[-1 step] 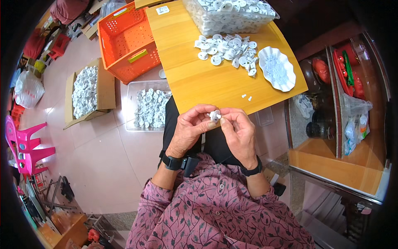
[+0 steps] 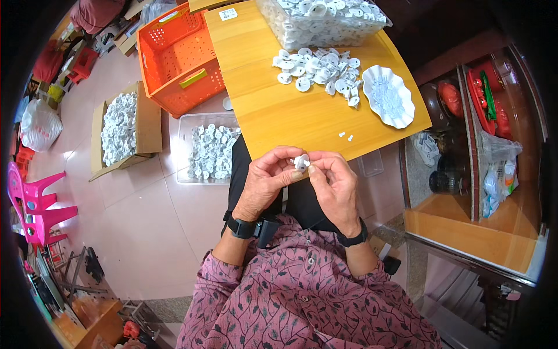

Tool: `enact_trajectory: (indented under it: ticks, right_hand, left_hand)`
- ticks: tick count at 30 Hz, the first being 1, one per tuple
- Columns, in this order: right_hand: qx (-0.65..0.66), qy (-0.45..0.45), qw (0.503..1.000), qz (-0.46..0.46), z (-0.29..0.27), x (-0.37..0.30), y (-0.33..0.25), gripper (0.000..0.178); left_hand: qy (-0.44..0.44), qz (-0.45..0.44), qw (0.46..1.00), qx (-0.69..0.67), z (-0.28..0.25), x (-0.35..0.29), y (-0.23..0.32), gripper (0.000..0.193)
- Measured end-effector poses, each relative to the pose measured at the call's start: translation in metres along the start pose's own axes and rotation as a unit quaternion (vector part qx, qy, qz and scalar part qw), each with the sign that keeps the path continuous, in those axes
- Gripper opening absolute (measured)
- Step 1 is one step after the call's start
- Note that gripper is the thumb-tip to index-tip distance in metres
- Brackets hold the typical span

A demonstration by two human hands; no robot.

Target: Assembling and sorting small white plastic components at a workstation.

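Note:
Just off the near edge of the yellow table (image 2: pixel 256 99), a small round white plastic piece (image 2: pixel 301 161) is pinched between my two hands. My left hand (image 2: pixel 268 177) grips it from the left with thumb and forefinger. From the right, the thumb and fingertips of my right hand (image 2: pixel 336 187) close on the same piece, hiding part of it. Beyond them lies a loose pile of similar white plastic pieces (image 2: pixel 319 71). A scalloped white dish (image 2: pixel 407 118) of small clear parts stands to its right. Two tiny white pegs (image 2: pixel 350 138) lie near the table's edge.
A clear tub (image 2: pixel 285 41) full of white pieces stands at the table's far side. On the left are an orange crate (image 2: pixel 174 96), a cardboard box (image 2: pixel 150 122) and a clear bin (image 2: pixel 186 174) of white pieces. A shelf unit (image 2: pixel 474 174) stands on the right.

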State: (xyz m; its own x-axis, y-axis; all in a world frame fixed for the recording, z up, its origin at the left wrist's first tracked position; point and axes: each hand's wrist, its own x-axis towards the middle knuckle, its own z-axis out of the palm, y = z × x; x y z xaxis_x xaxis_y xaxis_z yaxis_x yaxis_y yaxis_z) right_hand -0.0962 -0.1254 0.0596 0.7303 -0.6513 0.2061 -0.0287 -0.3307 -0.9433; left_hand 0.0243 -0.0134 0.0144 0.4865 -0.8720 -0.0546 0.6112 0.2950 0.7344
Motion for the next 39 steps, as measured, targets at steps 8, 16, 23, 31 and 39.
enact_trajectory:
  ticks: [8,16,23,31,39]
  right_hand:
    - [-0.081,-0.005,0.997,-0.007,0.0,0.003,-0.011,0.009]
    - [-0.121,0.005,0.992,-0.044,0.002,0.003,-0.01,0.009]
    - [-0.088,-0.002,0.996,-0.034,0.002,0.002,-0.008,0.008]
    - [-0.041,0.001,0.999,-0.023,0.003,0.002,-0.005,0.006]
    - [-0.125,0.005,0.992,-0.015,-0.006,0.004,0.008,0.006]
  left_hand:
    - [-0.012,0.033,0.998,0.058,0.0,0.0,0.0,0.037]
    - [-0.036,0.036,0.994,0.095,0.002,-0.001,0.005,0.032]
    - [-0.032,0.04,0.993,0.102,0.004,-0.001,0.004,0.033]
    - [-0.023,0.06,0.993,0.095,0.002,-0.001,0.005,0.034]
    - [0.154,0.095,0.982,0.045,-0.03,-0.013,0.027,0.03]
